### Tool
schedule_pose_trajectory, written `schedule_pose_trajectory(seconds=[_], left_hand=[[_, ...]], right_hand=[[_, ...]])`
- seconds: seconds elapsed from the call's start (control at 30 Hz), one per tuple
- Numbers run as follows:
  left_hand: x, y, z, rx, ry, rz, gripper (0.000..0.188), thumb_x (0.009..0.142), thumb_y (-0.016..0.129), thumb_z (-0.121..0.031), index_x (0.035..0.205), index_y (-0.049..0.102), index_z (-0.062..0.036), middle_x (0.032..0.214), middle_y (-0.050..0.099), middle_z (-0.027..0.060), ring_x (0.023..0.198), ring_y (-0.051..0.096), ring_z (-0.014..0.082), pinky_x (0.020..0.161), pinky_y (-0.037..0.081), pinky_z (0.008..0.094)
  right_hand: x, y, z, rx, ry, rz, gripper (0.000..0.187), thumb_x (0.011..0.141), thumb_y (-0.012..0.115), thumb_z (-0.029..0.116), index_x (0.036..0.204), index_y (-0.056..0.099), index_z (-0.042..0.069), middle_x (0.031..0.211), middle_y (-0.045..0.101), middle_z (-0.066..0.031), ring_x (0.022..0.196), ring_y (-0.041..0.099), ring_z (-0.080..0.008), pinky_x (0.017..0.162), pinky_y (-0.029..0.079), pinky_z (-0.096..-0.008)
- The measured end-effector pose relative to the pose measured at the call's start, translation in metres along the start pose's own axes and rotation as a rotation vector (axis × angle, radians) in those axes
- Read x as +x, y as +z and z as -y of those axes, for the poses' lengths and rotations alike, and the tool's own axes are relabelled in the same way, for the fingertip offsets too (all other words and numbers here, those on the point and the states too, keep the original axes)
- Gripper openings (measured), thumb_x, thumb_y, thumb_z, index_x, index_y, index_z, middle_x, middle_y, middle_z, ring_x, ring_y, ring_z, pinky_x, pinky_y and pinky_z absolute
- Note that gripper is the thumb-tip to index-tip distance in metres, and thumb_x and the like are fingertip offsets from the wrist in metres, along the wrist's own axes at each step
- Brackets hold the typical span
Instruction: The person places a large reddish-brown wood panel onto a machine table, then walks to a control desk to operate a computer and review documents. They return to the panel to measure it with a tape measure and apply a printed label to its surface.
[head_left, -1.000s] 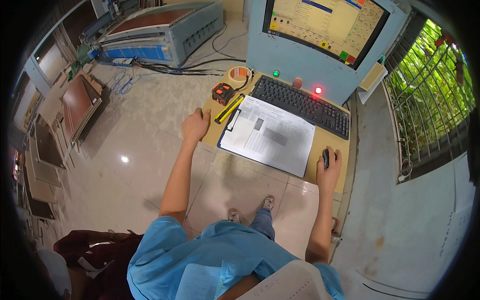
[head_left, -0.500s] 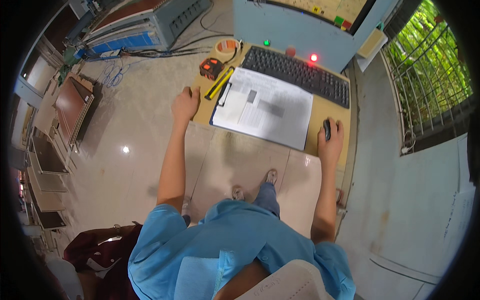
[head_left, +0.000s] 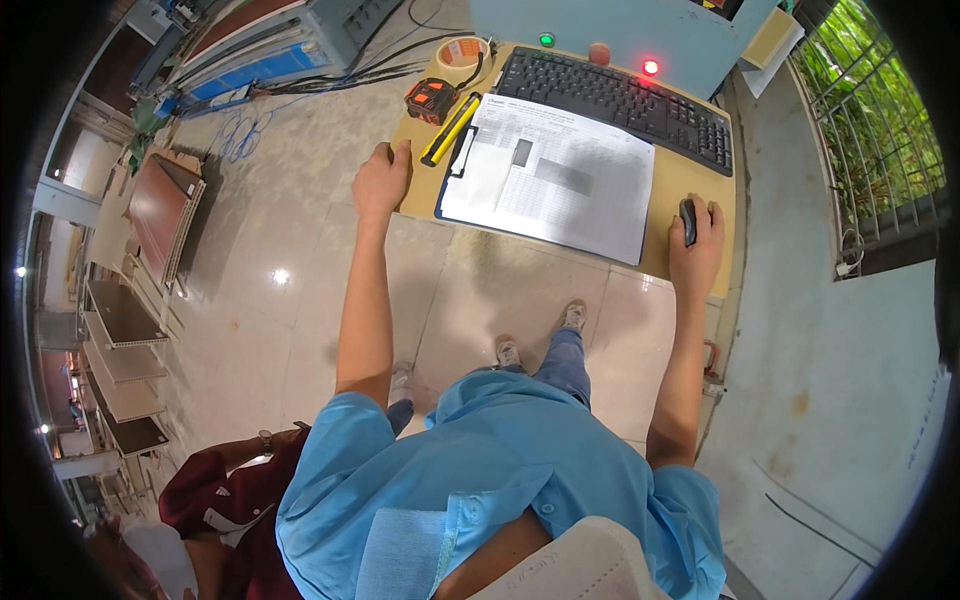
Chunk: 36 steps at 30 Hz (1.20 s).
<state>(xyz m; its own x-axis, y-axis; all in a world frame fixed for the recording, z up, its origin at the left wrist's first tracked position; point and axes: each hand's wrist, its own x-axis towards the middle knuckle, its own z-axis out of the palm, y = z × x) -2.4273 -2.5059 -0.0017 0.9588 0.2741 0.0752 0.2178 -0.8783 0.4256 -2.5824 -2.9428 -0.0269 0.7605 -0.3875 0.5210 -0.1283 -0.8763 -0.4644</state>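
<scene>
Right hand (head_left: 697, 255): grip wraps black mouse (head_left: 689, 222); left hand (head_left: 381, 180): at bench (head_left: 424, 186) edge, cannot tell whether grip pinches it; handling: slide mouse smoothly, clear of papers (head_left: 585, 200)

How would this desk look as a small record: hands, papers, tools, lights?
Left hand: at the left edge of the flat tan desk
Right hand: on a small black computer mouse
Centre: white printed sheets on a dark-blue clipboard
Left side: slim yellow-and-black stick-shaped tool; boxy black-and-orange tape measure
Far side: long black keyboard
Glowing: round green light, round red light
</scene>
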Motion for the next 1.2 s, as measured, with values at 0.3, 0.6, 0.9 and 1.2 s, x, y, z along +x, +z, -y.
schedule_pose_trajectory(seconds=[0.3,0.6,0.9,1.2], left_hand=[[0.0029,0.0032,0.0021,0.012,0.012,-0.016,0.058,0.097,0.045,-0.057,0.114,0.067,-0.007,0.101,0.072,0.0241,0.099,0.068,0.0424,0.084,0.052,0.052],[0.0013,0.001,0.0,0.023,0.003,-0.008,0.059,0.097,0.044,-0.057,0.119,0.067,-0.0075,0.104,0.072,0.0229,0.101,0.068,0.0418,0.085,0.052,0.0517],[-0.0005,-0.0002,-0.0002,0.019,0.023,-0.027,0.057,0.097,0.045,-0.056,0.118,0.067,-0.0071,0.103,0.072,0.0229,0.101,0.068,0.0415,0.086,0.052,0.0509],[0.0002,0.0005,0.0008,0.014,0.011,-0.013,0.057,0.098,0.045,-0.056,0.118,0.066,-0.0075,0.103,0.072,0.0221,0.101,0.068,0.041,0.086,0.052,0.0503]], right_hand=[[0.0004,-0.0032,0.0029,-0.01,0.031,0.008,0.046,0.09,0.066,0.018,0.135,0.059,0.016,0.143,0.049,-0.0245,0.131,0.049,-0.0413,0.103,0.046,-0.0463],[0.0008,-0.003,0.0021,-0.019,0.021,0.011,0.046,0.09,0.066,0.017,0.135,0.059,0.017,0.143,0.049,-0.0251,0.129,0.05,-0.0421,0.103,0.046,-0.0462],[0.0001,-0.0032,0.0035,-0.02,0.038,0.021,0.045,0.09,0.065,0.018,0.135,0.059,0.017,0.144,0.049,-0.0234,0.131,0.049,-0.0404,0.105,0.045,-0.0454],[0.0002,-0.0033,0.0023,-0.028,0.023,0.027,0.043,0.091,0.065,0.02,0.134,0.061,0.019,0.144,0.049,-0.0227,0.131,0.049,-0.04,0.104,0.046,-0.0458]])
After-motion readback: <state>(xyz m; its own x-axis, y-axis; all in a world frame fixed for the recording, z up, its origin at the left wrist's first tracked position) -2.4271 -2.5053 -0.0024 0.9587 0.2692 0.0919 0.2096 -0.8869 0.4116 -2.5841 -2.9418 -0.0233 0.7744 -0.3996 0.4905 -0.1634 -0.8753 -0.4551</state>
